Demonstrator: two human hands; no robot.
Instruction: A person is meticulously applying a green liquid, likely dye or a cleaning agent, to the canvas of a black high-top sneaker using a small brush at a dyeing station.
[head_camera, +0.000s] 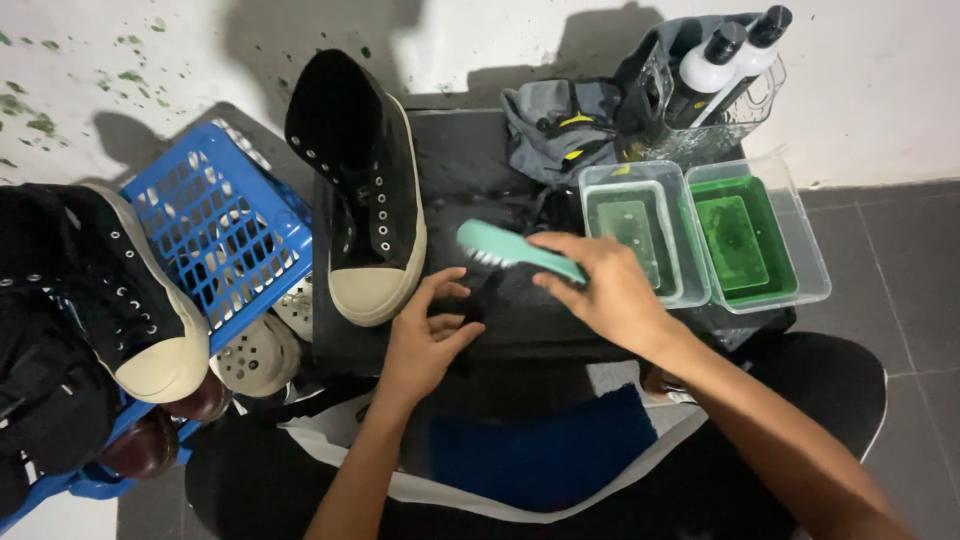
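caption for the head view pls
Right hand holds a teal brush over a black mat, left hand beside.

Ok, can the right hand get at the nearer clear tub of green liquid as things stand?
Probably yes. The right hand holds the mint brush just beside the nearer tub, whose top is open with nothing between them. The left hand pins a dark item on the black mat, clear of that path.

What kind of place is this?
Probably a home shoe-cleaning corner on a tiled floor: black high-top canvas shoe, mint-green plastic scrubbing brush, clear plastic tub of green liquid.
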